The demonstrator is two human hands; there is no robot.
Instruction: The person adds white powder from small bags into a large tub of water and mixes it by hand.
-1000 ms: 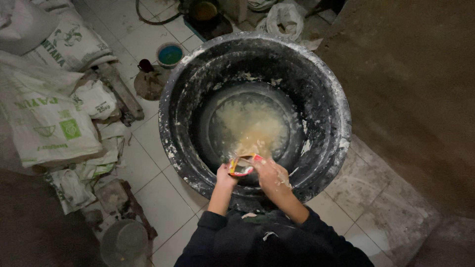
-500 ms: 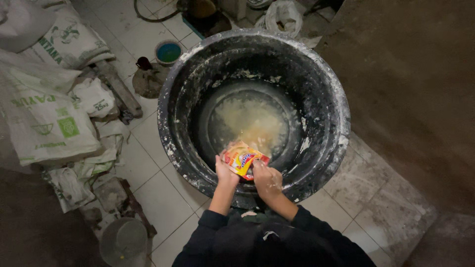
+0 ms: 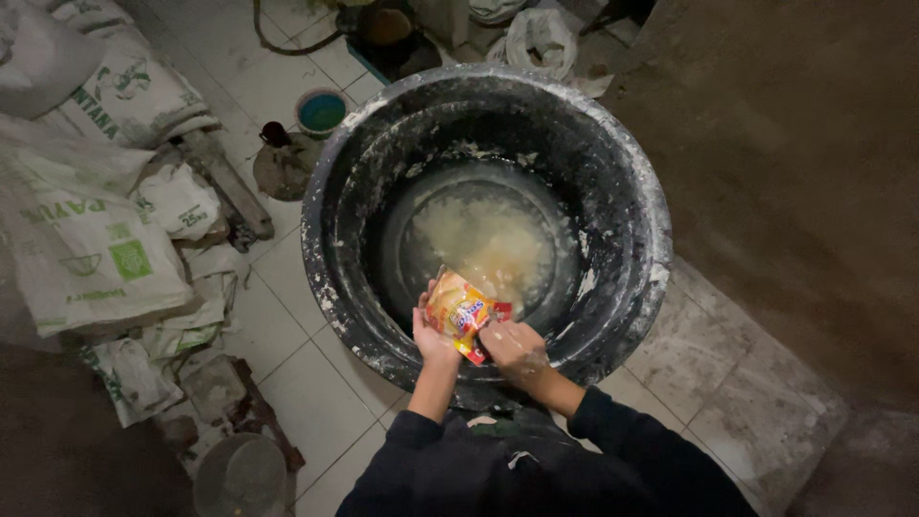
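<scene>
A big black tub (image 3: 632, 182), smeared white inside, stands on the tiled floor. A pale yellowish wet mass (image 3: 483, 239) lies at its bottom. Over the tub's near rim both my hands hold a small orange and yellow packet (image 3: 458, 311) with a red edge. My left hand (image 3: 428, 335) grips its left side from below. My right hand (image 3: 512, 347), dusted white, pinches its lower right corner. The packet is tilted toward the inside of the tub. My dark sleeves show at the bottom of the view.
White sacks (image 3: 91, 239) are heaped on the left. A small blue bowl (image 3: 323, 110) and a dark round lid (image 3: 280, 170) lie beyond the tub on the left. A grey bucket (image 3: 239, 476) sits at the lower left. A bare wall (image 3: 814, 172) rises on the right.
The packet, seen edge-on low in the tub a second ago, has been lifted and turned so its printed face shows. Both hands rose with it toward the near rim.
</scene>
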